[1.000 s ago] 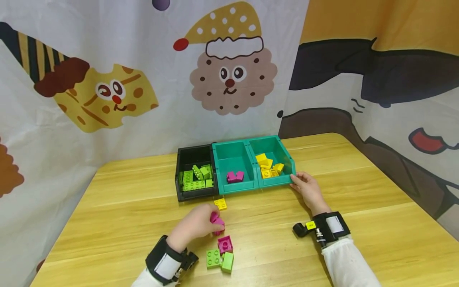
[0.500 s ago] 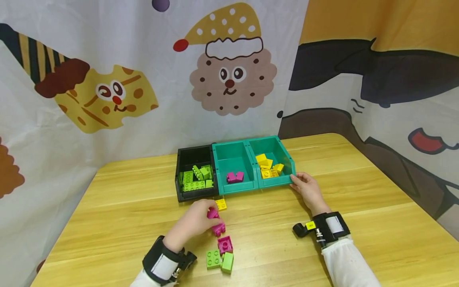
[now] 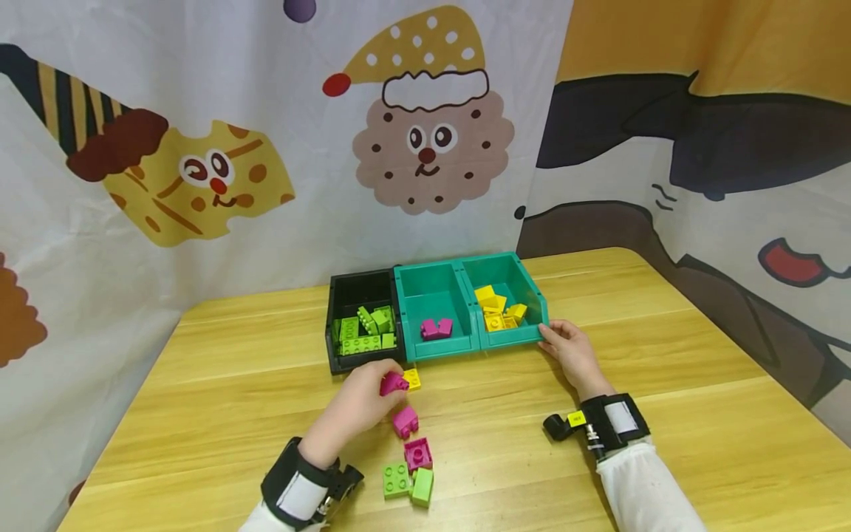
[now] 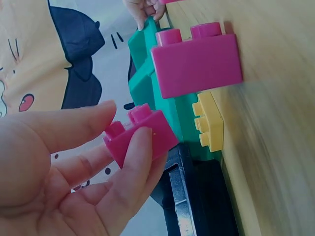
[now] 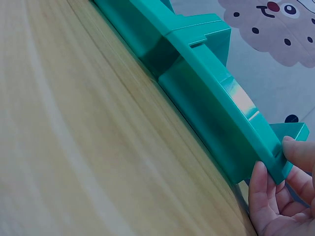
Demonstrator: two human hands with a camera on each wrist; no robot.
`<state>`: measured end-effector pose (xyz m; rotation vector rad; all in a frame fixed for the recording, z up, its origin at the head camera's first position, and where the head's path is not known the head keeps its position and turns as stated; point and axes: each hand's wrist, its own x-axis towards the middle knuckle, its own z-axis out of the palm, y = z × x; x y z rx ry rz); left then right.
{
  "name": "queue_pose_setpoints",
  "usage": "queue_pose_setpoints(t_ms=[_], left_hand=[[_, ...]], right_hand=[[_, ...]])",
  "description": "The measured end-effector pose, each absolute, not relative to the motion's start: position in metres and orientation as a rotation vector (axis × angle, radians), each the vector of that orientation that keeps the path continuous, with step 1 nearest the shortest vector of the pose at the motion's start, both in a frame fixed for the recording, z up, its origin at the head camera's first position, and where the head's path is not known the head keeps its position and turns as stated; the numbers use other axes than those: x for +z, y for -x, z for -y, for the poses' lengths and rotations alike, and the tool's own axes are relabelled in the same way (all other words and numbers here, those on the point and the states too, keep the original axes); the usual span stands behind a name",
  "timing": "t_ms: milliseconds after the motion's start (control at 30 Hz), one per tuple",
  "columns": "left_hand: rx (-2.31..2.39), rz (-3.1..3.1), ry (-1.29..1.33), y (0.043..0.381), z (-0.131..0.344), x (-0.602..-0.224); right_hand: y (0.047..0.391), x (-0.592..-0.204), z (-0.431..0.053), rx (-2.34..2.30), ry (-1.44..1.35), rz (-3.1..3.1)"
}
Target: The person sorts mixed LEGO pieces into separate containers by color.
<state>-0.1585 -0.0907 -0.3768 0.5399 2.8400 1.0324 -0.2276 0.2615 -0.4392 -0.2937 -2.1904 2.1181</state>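
My left hand (image 3: pixel 362 399) pinches a pink toy brick (image 4: pixel 142 135) between thumb and fingers, in front of the black bin (image 3: pixel 332 362). Just right of that brick lies a yellow brick (image 3: pixel 413 379). Another pink brick (image 3: pixel 405 422) rests on the table below the hand. Closer to me are a pink brick (image 3: pixel 418 454) and two green bricks, one square (image 3: pixel 396 480) and one on its side (image 3: pixel 422 488). With thumb and fingertips, my right hand (image 3: pixel 573 355) grips the front right corner of the right teal bin (image 5: pixel 211 123).
Green bricks (image 3: pixel 360 345) fill part of the black bin. The middle teal bin (image 3: pixel 442 347) contains pink bricks (image 3: pixel 436 328); the right one holds several yellow bricks (image 3: pixel 494 321). A printed curtain (image 3: pixel 266 74) hangs behind the wooden table (image 3: pixel 219 414).
My left hand has lifted one pink brick from beside another and carried it away from me, toward the black bin and yellow brick. My right hand stays on the bin corner.
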Motion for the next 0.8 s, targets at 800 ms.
queue_pose_setpoints(t_ms=[800], left_hand=[[1.257,-2.944,-0.529,0.184,0.064,-0.331]], right_hand=[[0.227,-0.439,-0.261,2.116,0.287,2.183]])
